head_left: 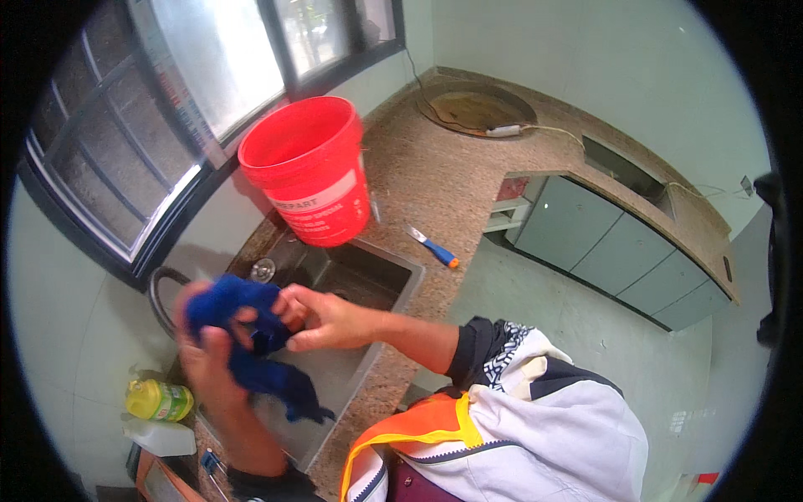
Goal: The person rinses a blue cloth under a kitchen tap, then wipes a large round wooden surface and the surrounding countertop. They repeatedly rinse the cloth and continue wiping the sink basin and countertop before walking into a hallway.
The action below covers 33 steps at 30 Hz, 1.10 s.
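A dark blue cloth (272,381) is bunched between my two hands above the sink (410,289), its lower end hanging down over the basin. My left hand (205,335), a little blurred, is closed on the cloth's left part with the thumb in front. From the right, my right hand (322,316) grips the upper bunch with curled fingers. Part of the fingers of both hands is covered by the folds. Behind the hands curves a dark faucet (156,297), partly hidden by my left hand.
A red bucket (322,197) stands at the sink's far edge, below the window. Right of it lies a scraper (433,247) with a blue and orange handle. A yellow bottle (157,402) and white jug (159,437) stand at left. A cord crosses a round recess (477,109) farther back.
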Each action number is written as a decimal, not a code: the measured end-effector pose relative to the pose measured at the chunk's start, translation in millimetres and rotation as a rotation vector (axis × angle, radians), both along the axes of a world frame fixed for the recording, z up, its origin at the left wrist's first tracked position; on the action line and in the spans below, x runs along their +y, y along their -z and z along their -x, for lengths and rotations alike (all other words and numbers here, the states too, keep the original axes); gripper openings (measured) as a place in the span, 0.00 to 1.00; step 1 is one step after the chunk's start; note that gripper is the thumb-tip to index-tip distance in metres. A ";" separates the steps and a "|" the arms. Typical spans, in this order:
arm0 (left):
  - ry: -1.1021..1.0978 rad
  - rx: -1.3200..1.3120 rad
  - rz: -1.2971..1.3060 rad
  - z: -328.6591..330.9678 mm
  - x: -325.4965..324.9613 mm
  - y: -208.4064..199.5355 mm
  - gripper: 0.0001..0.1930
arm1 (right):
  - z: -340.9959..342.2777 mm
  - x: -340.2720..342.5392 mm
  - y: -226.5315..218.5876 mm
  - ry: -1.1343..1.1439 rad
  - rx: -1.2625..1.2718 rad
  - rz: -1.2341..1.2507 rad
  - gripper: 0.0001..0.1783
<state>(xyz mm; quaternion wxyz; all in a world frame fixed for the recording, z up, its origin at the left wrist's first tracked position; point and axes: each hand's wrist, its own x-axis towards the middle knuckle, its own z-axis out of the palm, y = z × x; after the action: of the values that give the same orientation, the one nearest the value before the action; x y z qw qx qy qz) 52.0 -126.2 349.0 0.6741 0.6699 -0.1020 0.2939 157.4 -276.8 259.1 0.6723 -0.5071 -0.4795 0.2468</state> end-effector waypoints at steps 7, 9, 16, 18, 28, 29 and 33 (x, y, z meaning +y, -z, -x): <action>0.465 0.080 0.112 -44.4 -140.9 -107.1 0.30 | 4.4 -156.1 -111.4 -0.013 0.184 -0.178 0.29; 0.552 0.102 -0.085 -52.0 -185.4 -107.7 0.32 | 10.8 -212.7 -128.2 0.187 0.141 -0.120 0.30; 0.741 0.292 -0.196 -74.2 -285.5 -73.8 0.35 | 53.6 -341.6 -121.7 0.799 0.451 -0.309 0.17; 0.851 0.359 -0.073 -88.3 -296.4 -53.7 0.32 | 66.2 -373.5 -110.7 0.926 0.415 -0.316 0.17; 0.631 0.311 -0.822 -152.6 -364.1 92.6 0.09 | 97.6 -463.1 -1.9 1.791 0.176 0.442 0.14; 0.570 0.160 -0.835 -158.3 -366.2 103.4 0.09 | 101.9 -465.4 6.4 1.917 0.144 0.765 0.14; 0.561 0.118 -0.867 -168.6 -362.1 121.9 0.10 | 117.0 -465.9 14.0 1.939 -0.741 0.930 0.15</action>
<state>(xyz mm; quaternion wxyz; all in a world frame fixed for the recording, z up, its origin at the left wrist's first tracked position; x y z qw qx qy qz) 220.6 -488.3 227.1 0.3920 0.8499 -0.3521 -0.0056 40.3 -742.7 245.1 0.1437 -0.9064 0.0836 -0.3882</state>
